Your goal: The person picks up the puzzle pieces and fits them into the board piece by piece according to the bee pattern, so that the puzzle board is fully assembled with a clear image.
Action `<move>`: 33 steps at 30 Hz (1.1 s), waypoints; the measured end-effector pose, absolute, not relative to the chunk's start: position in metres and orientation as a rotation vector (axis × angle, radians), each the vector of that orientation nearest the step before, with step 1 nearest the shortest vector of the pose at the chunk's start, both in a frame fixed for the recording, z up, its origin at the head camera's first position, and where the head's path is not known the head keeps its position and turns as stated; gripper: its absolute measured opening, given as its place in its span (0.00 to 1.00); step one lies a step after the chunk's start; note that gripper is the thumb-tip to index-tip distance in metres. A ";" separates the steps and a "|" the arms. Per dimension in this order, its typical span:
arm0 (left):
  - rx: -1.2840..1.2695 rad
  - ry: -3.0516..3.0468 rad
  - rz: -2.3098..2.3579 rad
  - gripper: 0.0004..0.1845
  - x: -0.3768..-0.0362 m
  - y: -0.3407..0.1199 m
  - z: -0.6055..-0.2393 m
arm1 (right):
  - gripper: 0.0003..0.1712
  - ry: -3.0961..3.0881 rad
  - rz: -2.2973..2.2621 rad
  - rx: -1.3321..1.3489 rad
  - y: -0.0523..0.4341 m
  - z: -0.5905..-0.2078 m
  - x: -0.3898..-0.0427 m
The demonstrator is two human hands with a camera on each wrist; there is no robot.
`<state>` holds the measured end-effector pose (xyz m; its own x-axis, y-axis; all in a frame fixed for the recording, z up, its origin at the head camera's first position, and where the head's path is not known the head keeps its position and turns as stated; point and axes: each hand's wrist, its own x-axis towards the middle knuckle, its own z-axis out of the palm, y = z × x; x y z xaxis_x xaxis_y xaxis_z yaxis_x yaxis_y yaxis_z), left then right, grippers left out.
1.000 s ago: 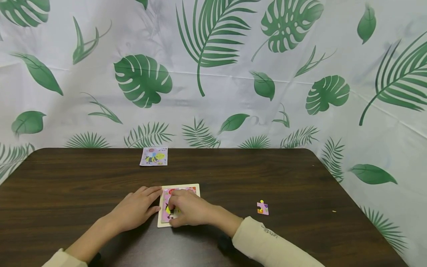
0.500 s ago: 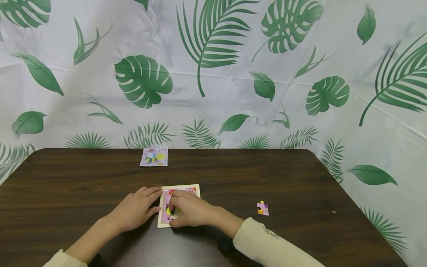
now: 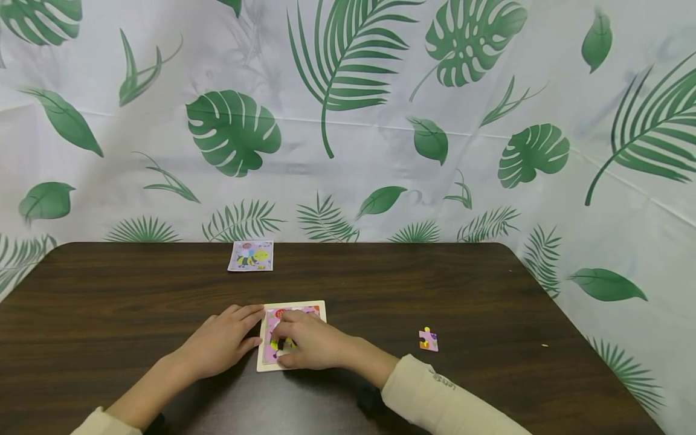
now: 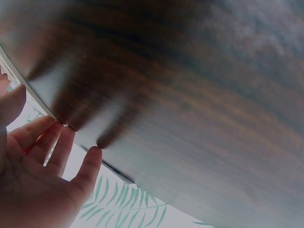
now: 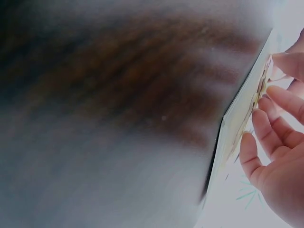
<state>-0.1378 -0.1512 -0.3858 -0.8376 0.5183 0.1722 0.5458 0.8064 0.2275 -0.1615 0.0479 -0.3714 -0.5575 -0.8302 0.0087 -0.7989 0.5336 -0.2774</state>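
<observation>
A pink jigsaw puzzle [image 3: 272, 353] with a yellow-and-black bee sits in a pale wooden tray [image 3: 296, 303] on the dark table. My left hand [image 3: 217, 341] lies at the tray's left side, with fingertips at its upper left edge and thumb near the left edge. In the left wrist view its fingers [image 4: 88, 168] are extended and spread. My right hand [image 3: 310, 341] is over the puzzle and hides its right and lower middle. In the right wrist view its fingertips [image 5: 259, 116] touch the puzzle's surface; no lifted piece shows between them.
One loose puzzle piece [image 3: 428, 339], pink with yellow and orange, lies on the table [image 3: 375, 290] to the right. A square bee picture card [image 3: 251, 255] lies near the back edge. A leaf-printed white curtain [image 3: 348, 181] hangs behind. A tiny pale speck [image 3: 545, 345] is farther right.
My right hand's fingers have shifted slightly on the puzzle, and a bit more of the bee shows beneath them. The left hand, tray, loose piece and card stay put.
</observation>
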 end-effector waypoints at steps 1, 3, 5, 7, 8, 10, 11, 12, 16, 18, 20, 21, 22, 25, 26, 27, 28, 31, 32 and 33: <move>-0.854 -2.888 -0.410 0.23 -0.138 -0.151 -0.386 | 0.15 2.637 -0.387 -1.418 0.048 -0.371 -0.162; -0.856 -2.888 -0.409 0.23 -0.138 -0.151 -0.386 | 0.15 2.627 -0.407 -1.440 0.048 -0.372 -0.162; -0.857 -2.891 -0.410 0.23 -0.138 -0.151 -0.386 | 0.16 2.616 -0.419 -1.463 0.049 -0.372 -0.163; -0.858 -2.894 -0.406 0.24 -0.138 -0.151 -0.386 | 0.17 2.599 -0.421 -1.486 0.049 -0.372 -0.163; -0.859 -2.896 -0.402 0.24 -0.138 -0.151 -0.386 | 0.17 2.589 -0.419 -1.494 0.050 -0.372 -0.164; -0.861 -2.898 -0.399 0.24 -0.138 -0.151 -0.385 | 0.18 2.574 -0.402 -1.509 0.050 -0.372 -0.164; -0.862 -2.899 -0.397 0.24 -0.138 -0.152 -0.385 | 0.19 2.567 -0.391 -1.515 0.050 -0.372 -0.164; -0.864 -2.898 -0.397 0.24 -0.137 -0.152 -0.385 | 0.19 2.562 -0.379 -1.521 0.050 -0.372 -0.164; -0.871 -2.892 -0.402 0.24 -0.137 -0.152 -0.385 | 0.18 2.551 -0.354 -1.546 0.051 -0.372 -0.165; -0.872 -2.889 -0.400 0.24 -0.137 -0.152 -0.384 | 0.17 2.544 -0.353 -1.553 0.050 -0.371 -0.166; -0.872 -2.889 -0.395 0.24 -0.138 -0.152 -0.384 | 0.18 2.534 -0.360 -1.545 0.050 -0.371 -0.166; -0.872 -2.887 -0.392 0.24 -0.138 -0.152 -0.384 | 0.18 2.528 -0.363 -1.542 0.050 -0.371 -0.166; -0.872 -2.886 -0.389 0.24 -0.138 -0.152 -0.384 | 0.18 2.526 -0.363 -1.541 0.050 -0.371 -0.167; -0.876 -2.880 -0.384 0.23 -0.138 -0.152 -0.384 | 0.18 2.524 -0.357 -1.530 0.049 -0.370 -0.167; -0.876 -2.877 -0.383 0.23 -0.138 -0.152 -0.384 | 0.18 2.523 -0.354 -1.530 0.049 -0.370 -0.167; -0.877 -2.876 -0.382 0.23 -0.138 -0.151 -0.385 | 0.17 2.524 -0.347 -1.531 0.049 -0.369 -0.167; -0.877 -2.875 -0.380 0.23 -0.138 -0.151 -0.385 | 0.17 2.525 -0.340 -1.528 0.049 -0.369 -0.166; -0.874 -2.873 -0.383 0.23 -0.138 -0.151 -0.385 | 0.17 2.528 -0.325 -1.529 0.049 -0.368 -0.166; -0.874 -2.872 -0.383 0.23 -0.138 -0.151 -0.385 | 0.17 2.529 -0.319 -1.524 0.049 -0.368 -0.166; -0.875 -2.871 -0.384 0.23 -0.138 -0.151 -0.385 | 0.17 2.535 -0.309 -1.521 0.049 -0.368 -0.166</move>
